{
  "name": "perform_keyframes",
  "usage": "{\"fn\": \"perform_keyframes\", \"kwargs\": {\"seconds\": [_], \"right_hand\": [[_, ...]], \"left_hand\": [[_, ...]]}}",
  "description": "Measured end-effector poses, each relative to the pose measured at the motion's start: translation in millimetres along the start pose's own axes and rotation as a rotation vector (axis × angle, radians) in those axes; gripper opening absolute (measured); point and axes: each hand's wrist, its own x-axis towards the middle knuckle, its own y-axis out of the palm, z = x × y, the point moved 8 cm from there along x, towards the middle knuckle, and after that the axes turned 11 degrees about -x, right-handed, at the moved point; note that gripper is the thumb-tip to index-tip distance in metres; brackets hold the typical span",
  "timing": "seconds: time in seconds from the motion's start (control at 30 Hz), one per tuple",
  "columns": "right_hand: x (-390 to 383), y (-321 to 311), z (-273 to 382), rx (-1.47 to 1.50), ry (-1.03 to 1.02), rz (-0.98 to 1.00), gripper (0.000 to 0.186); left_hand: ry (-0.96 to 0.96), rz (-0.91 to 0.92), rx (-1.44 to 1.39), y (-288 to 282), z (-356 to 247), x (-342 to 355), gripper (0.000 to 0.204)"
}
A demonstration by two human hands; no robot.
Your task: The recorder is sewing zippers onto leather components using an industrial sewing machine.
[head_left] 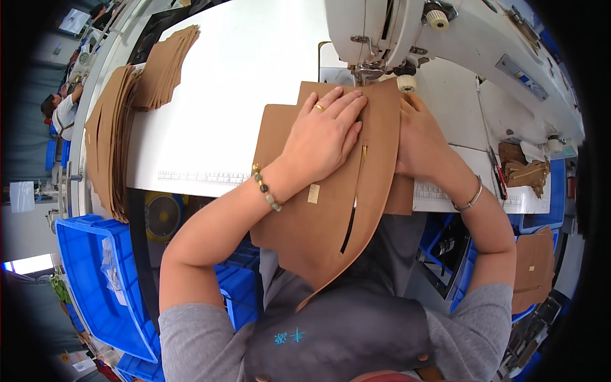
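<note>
A brown leather-like panel with a long zipper slit lies under the needle area of a white sewing machine. Its lower end hangs over the table's front edge toward my lap. My left hand rests on the panel with its fingers stretched out flat, just in front of the presser foot. Beside the panel's raised right edge is my right hand; the panel and a machine knob hide most of its fingers. Another brown layer shows beneath, at the panel's right.
Stacks of brown pieces lie at the white table's left end. Blue bins stand below on both sides. Right of the machine are brown scraps and a red-and-black tool. Another person sits far left.
</note>
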Motion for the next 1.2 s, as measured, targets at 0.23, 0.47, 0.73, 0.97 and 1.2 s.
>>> {"fn": "perform_keyframes", "kwargs": {"seconds": [0.23,0.47,0.73,0.97,1.2], "right_hand": [[-1.9,2.6,1.1,0.013,0.032,0.059,0.079],[-1.1,0.6,1.7,0.019,0.039,0.068,0.079],[-1.5,-0.5,0.0,0.052,0.064,0.056,0.08],[-1.6,-3.3,3.5,0.052,0.032,0.026,0.071],[-2.0,-3.3,3.9,0.033,0.031,0.02,0.072]], "left_hand": [[-0.014,-0.009,0.034,3.4,0.3,0.0,0.048],[-0.053,-0.026,-0.019,0.3,10.2,4.5,0.047],[-0.013,-0.134,-0.012,-5.6,29.7,28.9,0.032],[-0.089,-0.147,0.046,-4.0,61.1,56.1,0.027],[-0.032,-0.094,0.024,-22.9,38.0,27.0,0.037]]}}
